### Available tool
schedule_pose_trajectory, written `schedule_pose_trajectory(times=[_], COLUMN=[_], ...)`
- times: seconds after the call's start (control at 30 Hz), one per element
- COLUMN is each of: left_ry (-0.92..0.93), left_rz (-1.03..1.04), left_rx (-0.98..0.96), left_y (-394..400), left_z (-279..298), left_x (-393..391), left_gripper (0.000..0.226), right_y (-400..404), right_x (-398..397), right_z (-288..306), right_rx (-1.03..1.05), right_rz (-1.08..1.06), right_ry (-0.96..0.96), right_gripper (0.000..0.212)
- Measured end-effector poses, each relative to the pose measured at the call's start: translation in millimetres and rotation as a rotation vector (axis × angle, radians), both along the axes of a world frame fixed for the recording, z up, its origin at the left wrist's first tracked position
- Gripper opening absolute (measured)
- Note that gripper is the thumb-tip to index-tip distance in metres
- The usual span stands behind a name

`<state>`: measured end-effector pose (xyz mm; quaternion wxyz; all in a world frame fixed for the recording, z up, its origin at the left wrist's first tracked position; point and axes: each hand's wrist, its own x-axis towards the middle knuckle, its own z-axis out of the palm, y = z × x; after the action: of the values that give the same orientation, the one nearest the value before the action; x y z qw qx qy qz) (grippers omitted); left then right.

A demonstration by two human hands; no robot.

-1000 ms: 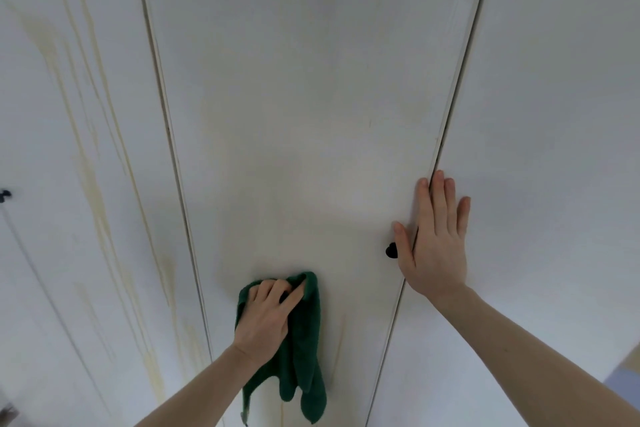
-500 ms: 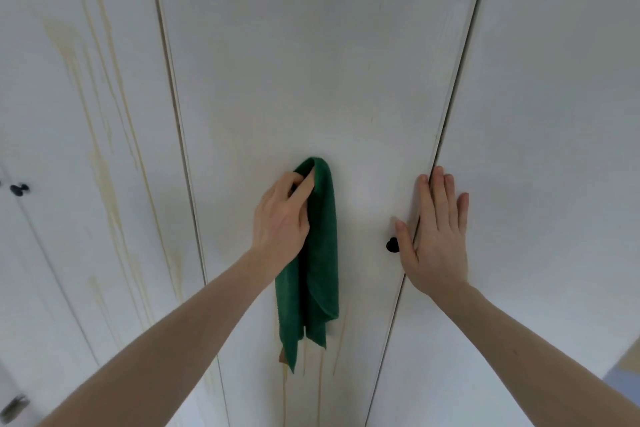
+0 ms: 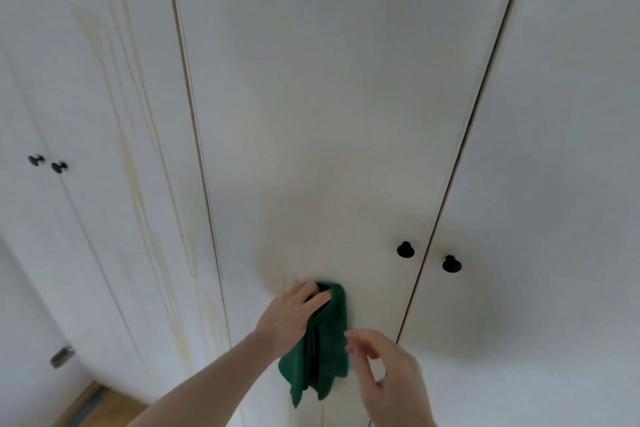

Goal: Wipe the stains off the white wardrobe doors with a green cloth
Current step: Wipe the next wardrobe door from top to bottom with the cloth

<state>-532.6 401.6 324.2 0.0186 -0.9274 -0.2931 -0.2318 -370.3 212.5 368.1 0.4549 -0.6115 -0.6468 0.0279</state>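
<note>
My left hand (image 3: 291, 317) holds the green cloth (image 3: 323, 347) and presses its top against the middle white wardrobe door (image 3: 329, 97). The rest of the cloth hangs down loosely. My right hand (image 3: 388, 378) hovers off the door, just right of the hanging cloth, fingers apart and blurred, holding nothing. Yellowish streak stains (image 3: 138, 184) run down the door to the left. Fainter yellowish marks show on the middle door just above the cloth and beneath it.
Two black knobs (image 3: 405, 250) (image 3: 451, 263) sit either side of the door gap on the right. Another pair of knobs (image 3: 48, 164) is on the far left doors. A metal hinge (image 3: 62, 355) and wooden floor (image 3: 104, 409) show at the bottom left.
My right hand has come off the door by the knob and dropped beside the cloth. My left hand with the cloth has slid down the middle door. The view has tilted down.
</note>
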Motion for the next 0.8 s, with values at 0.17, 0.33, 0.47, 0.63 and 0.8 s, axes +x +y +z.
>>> schedule_pose_trajectory(times=[0.17, 0.33, 0.47, 0.63, 0.8], left_ry=[-0.118, -0.331, -0.314, -0.235, -0.161], left_rz=[0.001, -0.036, -0.092, -0.160, -0.190], left_rx=[-0.039, -0.010, 0.047, 0.033, 0.003], left_y=[-11.9, -22.1, -19.9, -2.8, 23.9], left_z=[31.3, 126.9, 182.5, 208.3, 202.6], left_x=[-5.4, 2.4, -5.9, -30.6, -53.5], left_gripper=[0.074, 0.047, 0.045, 0.042, 0.035], right_y=[10.4, 42.2, 61.2, 72.9, 109.1], right_x=[-21.0, -47.4, -61.4, -77.8, -74.5], right_z=[-19.0, -0.5, 27.8, 50.8, 45.8], right_rx=[-0.482, -0.472, -0.296, 0.070, 0.180], right_rz=[0.154, 0.121, 0.034, -0.056, -0.293], right_ry=[0.189, 0.500, 0.708, 0.640, 0.216], right_gripper=[0.055, 0.070, 0.082, 0.084, 0.080])
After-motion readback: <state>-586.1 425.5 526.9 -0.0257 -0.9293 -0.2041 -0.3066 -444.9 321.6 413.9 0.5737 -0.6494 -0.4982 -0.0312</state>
